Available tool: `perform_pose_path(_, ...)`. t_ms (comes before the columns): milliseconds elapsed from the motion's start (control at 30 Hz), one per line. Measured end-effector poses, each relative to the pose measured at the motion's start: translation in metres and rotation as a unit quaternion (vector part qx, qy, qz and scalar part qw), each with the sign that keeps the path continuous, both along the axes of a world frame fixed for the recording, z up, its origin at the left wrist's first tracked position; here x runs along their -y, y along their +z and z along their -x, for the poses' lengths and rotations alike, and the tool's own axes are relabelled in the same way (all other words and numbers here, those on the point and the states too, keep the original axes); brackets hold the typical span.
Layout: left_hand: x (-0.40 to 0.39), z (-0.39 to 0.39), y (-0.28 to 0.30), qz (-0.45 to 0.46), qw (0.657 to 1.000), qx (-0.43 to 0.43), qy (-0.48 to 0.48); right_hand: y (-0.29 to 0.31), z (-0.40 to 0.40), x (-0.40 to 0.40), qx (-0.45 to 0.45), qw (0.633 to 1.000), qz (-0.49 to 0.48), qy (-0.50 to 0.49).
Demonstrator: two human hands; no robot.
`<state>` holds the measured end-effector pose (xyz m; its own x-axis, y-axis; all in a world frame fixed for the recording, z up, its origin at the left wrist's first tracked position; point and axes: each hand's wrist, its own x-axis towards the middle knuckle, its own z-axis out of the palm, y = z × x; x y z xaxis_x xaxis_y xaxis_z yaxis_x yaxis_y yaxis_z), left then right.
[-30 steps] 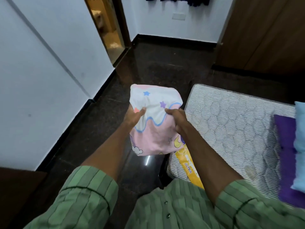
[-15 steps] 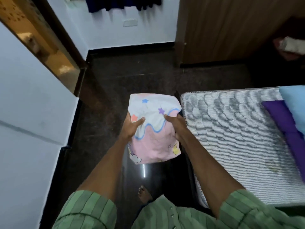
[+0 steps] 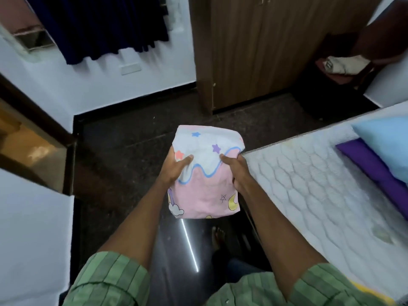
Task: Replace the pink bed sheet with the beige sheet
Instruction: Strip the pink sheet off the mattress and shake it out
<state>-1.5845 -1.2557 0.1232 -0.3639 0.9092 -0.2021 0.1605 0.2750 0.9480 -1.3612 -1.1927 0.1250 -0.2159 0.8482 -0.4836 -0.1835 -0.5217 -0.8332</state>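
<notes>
A folded pink and white sheet [image 3: 205, 173] printed with stars, clouds and a moon is held in front of me over the dark floor. My left hand [image 3: 175, 165] grips its left edge, thumb on top. My right hand [image 3: 237, 171] grips its right edge. To the right lies the bare quilted white mattress [image 3: 309, 186] with no sheet on it. A beige folded cloth [image 3: 344, 65] sits on a chair seat at the far right, in the dark corner.
A light blue pillow [image 3: 388, 144] and a purple cloth [image 3: 375, 166] lie at the mattress's far end. A wooden wardrobe [image 3: 265, 51] stands ahead. Dark clothes [image 3: 99, 25] hang on the white wall. An open doorway [image 3: 26, 140] is at the left. My bare foot [image 3: 218, 234] is on the glossy floor.
My view has swung to the right and up, bringing the wardrobe and the chair into sight. Both hands keep the same hold on the folded pink sheet.
</notes>
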Motion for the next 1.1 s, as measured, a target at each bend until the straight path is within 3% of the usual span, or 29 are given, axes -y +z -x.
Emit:
perform_pose_path(300,-0.261,0.087,0.006,-0.017,0.999,-0.008,-0.038,0.027,0.079,-0.246,0.011,1.000,-0.006,-0.006)
perform_pose_path(767,-0.702,0.159,0.010,-0.014,0.986,-0.048,-0.159,0.015,0.156,-0.613,-0.031,0.983,0.007,-0.179)
perform_pose_path(1100,-0.911,0.091,0.005,-0.003,0.982,-0.057,-0.180,0.009,0.117,-0.798,-0.024,0.956,0.017,-0.293)
